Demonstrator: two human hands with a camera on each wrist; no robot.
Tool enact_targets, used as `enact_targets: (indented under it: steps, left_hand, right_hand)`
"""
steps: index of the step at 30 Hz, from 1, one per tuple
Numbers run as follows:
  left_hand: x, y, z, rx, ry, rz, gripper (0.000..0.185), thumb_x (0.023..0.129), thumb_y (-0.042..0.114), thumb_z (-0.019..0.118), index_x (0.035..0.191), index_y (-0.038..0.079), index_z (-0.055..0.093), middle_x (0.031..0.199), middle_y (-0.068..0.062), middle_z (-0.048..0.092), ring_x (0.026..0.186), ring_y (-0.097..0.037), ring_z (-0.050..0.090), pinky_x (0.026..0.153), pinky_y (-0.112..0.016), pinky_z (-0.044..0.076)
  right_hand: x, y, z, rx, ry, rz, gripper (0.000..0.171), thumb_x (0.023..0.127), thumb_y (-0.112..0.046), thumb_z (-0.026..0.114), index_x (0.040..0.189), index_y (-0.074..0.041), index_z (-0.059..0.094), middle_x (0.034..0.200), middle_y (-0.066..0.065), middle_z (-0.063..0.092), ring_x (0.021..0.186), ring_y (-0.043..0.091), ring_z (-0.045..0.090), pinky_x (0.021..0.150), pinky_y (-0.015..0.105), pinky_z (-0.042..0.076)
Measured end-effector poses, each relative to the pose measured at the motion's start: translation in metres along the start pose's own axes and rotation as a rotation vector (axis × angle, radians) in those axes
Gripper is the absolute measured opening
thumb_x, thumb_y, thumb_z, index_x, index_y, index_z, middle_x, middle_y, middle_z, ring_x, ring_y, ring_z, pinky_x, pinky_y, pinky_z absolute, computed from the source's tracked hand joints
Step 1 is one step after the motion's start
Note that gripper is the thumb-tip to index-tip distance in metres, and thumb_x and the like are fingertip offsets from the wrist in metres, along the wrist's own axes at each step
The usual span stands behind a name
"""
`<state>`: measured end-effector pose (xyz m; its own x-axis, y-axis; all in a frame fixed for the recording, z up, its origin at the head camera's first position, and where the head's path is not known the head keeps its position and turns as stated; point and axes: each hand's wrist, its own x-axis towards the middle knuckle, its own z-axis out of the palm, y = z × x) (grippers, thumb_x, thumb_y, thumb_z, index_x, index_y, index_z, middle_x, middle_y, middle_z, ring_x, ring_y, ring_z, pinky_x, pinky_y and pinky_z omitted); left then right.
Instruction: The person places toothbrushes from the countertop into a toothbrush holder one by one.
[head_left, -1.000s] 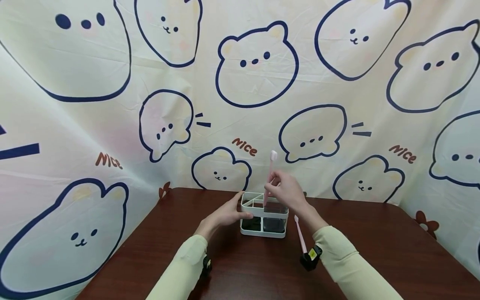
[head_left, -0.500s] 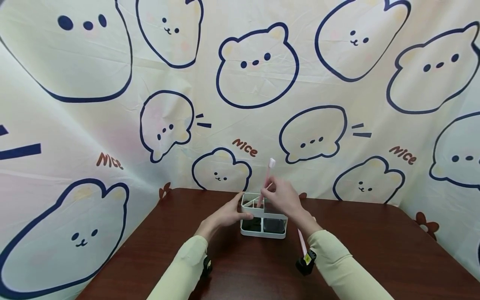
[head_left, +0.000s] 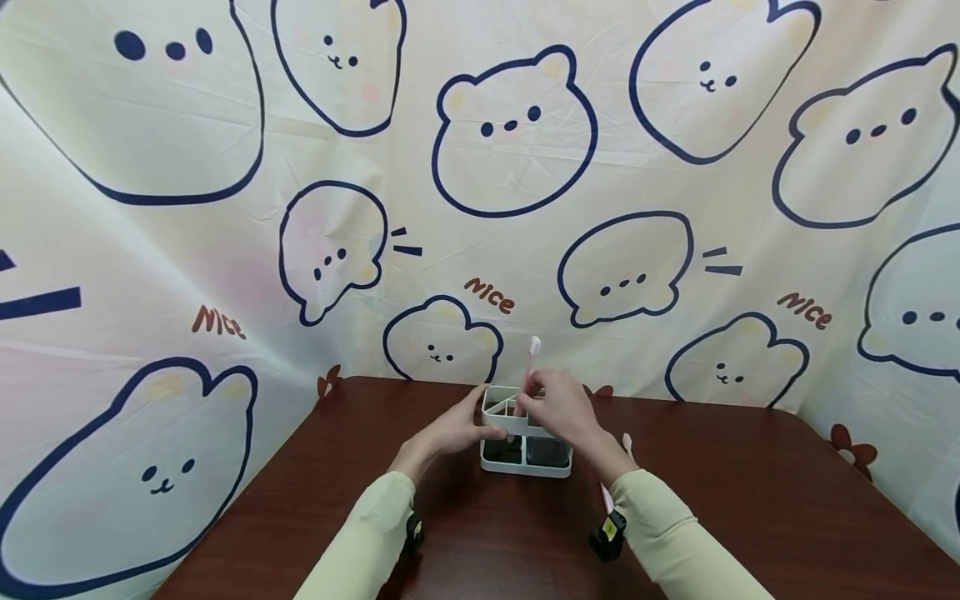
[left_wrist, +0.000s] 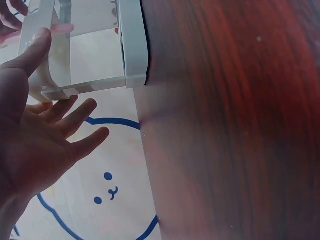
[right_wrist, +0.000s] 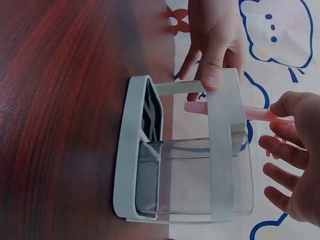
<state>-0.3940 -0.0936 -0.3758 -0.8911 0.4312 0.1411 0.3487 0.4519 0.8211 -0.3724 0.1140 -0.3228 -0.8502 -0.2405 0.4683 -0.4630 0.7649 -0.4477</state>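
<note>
A white toothbrush holder (head_left: 534,469) with a divided upper rack stands on the table, a clear cup (right_wrist: 187,195) in its right half. My left hand (head_left: 450,427) grips the rack's left side, thumb in front and fingers behind. My right hand (head_left: 562,407) pinches a pink toothbrush (head_left: 534,348) between thumb and index finger, bristle end up and slightly tilted. Its handle (right_wrist: 257,114) passes down through a rack compartment beside the cup, and the handle's end (left_wrist: 64,28) shows below the rack in the left wrist view. The other right fingers are spread.
A second pink toothbrush (head_left: 607,498) lies on the dark wood table (head_left: 510,542), partly hidden by the right forearm. Behind the table hangs a cloth (head_left: 517,250) printed with cartoon animals.
The right hand has moved left and then down, bringing the toothbrush from over the cup side into a rack compartment. The left hand has stayed on the holder.
</note>
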Motion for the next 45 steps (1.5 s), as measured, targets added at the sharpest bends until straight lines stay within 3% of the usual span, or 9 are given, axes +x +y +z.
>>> enact_targets:
  steps: [5, 9, 17, 28, 45]
  left_hand:
    - [0.001, 0.000, 0.001, 0.010, -0.006, 0.006, 0.082, 0.092, 0.027, 0.072, 0.156, 0.012, 0.023, 0.145, -0.012, 0.047, 0.127, -0.028, 0.049, 0.110, -0.055, 0.039]
    - [0.001, 0.000, 0.000, 0.006, -0.008, 0.003, 0.081, 0.092, 0.029, 0.072, 0.155, 0.014, 0.024, 0.146, -0.011, 0.047, 0.127, -0.027, 0.050, 0.110, -0.054, 0.040]
    - [0.001, 0.000, 0.000, 0.007, -0.007, 0.010, 0.085, 0.090, 0.034, 0.073, 0.155, 0.011, 0.024, 0.145, -0.012, 0.047, 0.127, -0.028, 0.050, 0.108, -0.053, 0.042]
    - [0.001, -0.002, -0.001, -0.003, -0.004, 0.020, 0.082, 0.090, 0.033, 0.073, 0.154, 0.012, 0.026, 0.145, -0.012, 0.047, 0.129, -0.028, 0.049, 0.107, -0.052, 0.043]
    - [0.003, -0.002, 0.001, -0.004, 0.000, 0.026, 0.079, 0.091, 0.031, 0.073, 0.153, 0.014, 0.028, 0.144, -0.011, 0.048, 0.130, -0.029, 0.049, 0.105, -0.050, 0.046]
  right_hand:
    - [-0.002, 0.004, 0.005, -0.155, 0.027, -0.050, 0.013, 0.086, -0.030, 0.072, 0.084, -0.018, 0.075, 0.092, 0.000, 0.066, 0.082, 0.019, 0.051, 0.071, 0.036, 0.041]
    - [-0.004, 0.006, 0.008, -0.218, 0.024, -0.064, 0.015, 0.085, -0.033, 0.072, 0.084, -0.019, 0.076, 0.095, 0.002, 0.065, 0.086, 0.023, 0.051, 0.075, 0.041, 0.042]
    - [-0.007, 0.008, 0.014, -0.240, -0.045, -0.074, 0.018, 0.090, -0.035, 0.068, 0.088, -0.020, 0.078, 0.097, 0.001, 0.062, 0.093, 0.024, 0.050, 0.081, 0.046, 0.044]
    - [-0.010, 0.006, 0.016, -0.243, -0.035, -0.099, 0.018, 0.093, -0.037, 0.066, 0.090, -0.024, 0.077, 0.106, 0.002, 0.063, 0.105, 0.030, 0.051, 0.093, 0.055, 0.043]
    - [-0.012, 0.007, 0.018, -0.251, -0.031, -0.120, 0.016, 0.095, -0.036, 0.065, 0.094, -0.026, 0.078, 0.111, 0.003, 0.064, 0.112, 0.031, 0.050, 0.099, 0.058, 0.040]
